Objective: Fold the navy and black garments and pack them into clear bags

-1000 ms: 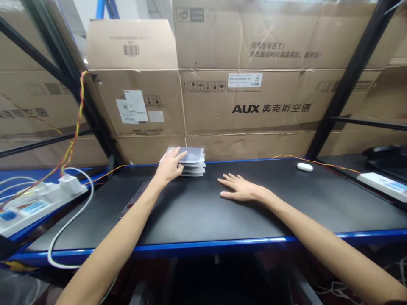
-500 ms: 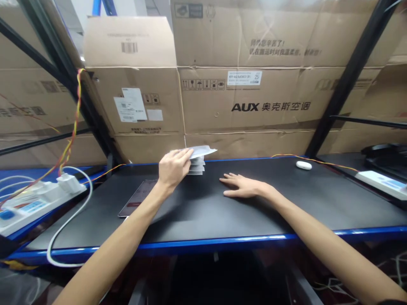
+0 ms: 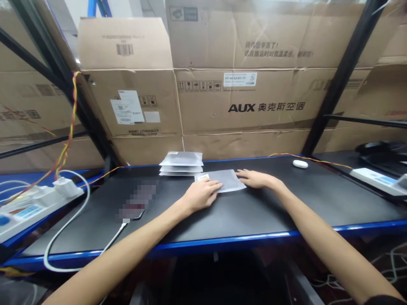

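Observation:
A flat, translucent white pouch (image 3: 227,181) with a small white label lies low over the black tabletop in front of me. My left hand (image 3: 202,195) grips its near left part, fingers over the top. At the pouch's right edge is my right hand (image 3: 254,178), its fingers stretched out toward the edge; whether they touch it I cannot tell for sure. Behind and to the left stands a stack of similar pouches (image 3: 181,159), several layers high, close to the table's back edge.
A phone-like device (image 3: 138,203), blurred out, lies at left with a white cable (image 3: 115,238) plugged in. Power strips stand at far left (image 3: 38,203) and right (image 3: 377,181). A small white case (image 3: 300,164) sits at back right. Cardboard sheets (image 3: 241,123) wall the back.
My left hand has brought one pouch from the stack to the right and nearer me. My right hand has shifted slightly toward the back, up to the pouch's edge.

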A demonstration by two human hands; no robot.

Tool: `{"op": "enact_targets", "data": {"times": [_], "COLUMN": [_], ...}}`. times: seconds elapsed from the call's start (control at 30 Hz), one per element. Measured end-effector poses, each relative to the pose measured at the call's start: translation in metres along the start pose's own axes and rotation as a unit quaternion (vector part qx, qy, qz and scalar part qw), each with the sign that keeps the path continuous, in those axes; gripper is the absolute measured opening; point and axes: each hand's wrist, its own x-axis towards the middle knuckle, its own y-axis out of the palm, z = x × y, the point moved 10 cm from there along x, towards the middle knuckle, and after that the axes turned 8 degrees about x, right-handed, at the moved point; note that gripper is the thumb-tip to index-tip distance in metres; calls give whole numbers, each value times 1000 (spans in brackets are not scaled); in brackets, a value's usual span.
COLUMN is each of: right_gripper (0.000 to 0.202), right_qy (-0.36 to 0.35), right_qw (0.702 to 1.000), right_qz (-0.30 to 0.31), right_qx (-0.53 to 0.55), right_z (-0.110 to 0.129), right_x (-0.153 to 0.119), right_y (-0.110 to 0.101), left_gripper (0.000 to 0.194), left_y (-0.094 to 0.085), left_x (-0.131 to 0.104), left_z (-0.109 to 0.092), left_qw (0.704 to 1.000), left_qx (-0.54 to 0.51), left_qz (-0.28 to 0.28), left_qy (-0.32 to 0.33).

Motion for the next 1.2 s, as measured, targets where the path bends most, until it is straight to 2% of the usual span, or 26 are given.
{"op": "enact_targets", "data": {"times": [0.07,0.17,0.27,0.33,0.47,0.57,0.73,0.87,1.0,1.1,1.2], "right_gripper": [58,56,61,65,68,68,68,61,47,38,35], "right_qy": [0,14,18,-13,-104,-103,-74,-76,-174,-266,-299], "right_qw": [1000,997,993,991,990,993,996,994,975,951,938], "right_qz": [-22,-70,-121,-133,-93,-50,-42,-68,-132,-157,-161], "right_qx": [-5,-3,3,14,25,16,6,-26,-36,-27,-63], "right_z": [1,-2,1,14,49,55,48,49,80,113,136], "right_x": [0,-1,-4,-6,-8,-8,-9,-10,-16,-24,-27], "right_y": [-5,-17,-27,-27,-10,3,0,-6,-4,10,27], "left_gripper": [48,71,89,83,39,22,16,18,15,12,11], "left_y": [-1,-5,-14,-19,-23,-21,-17,-12,-8,-7,-7], "left_x": [-1,-6,-11,-13,-13,-12,-13,-14,-14,-12,-11], "left_z": [7,15,33,46,58,60,54,46,52,58,58], "left_qw": [998,991,988,990,988,988,996,998,999,997,993], "left_qx": [-53,-111,-130,-127,-146,-152,-82,-11,-26,-69,-101], "left_qz": [13,53,68,63,35,17,-5,-15,-32,-45,-53], "left_qy": [16,52,44,25,25,22,33,55,29,-1,-19]}}
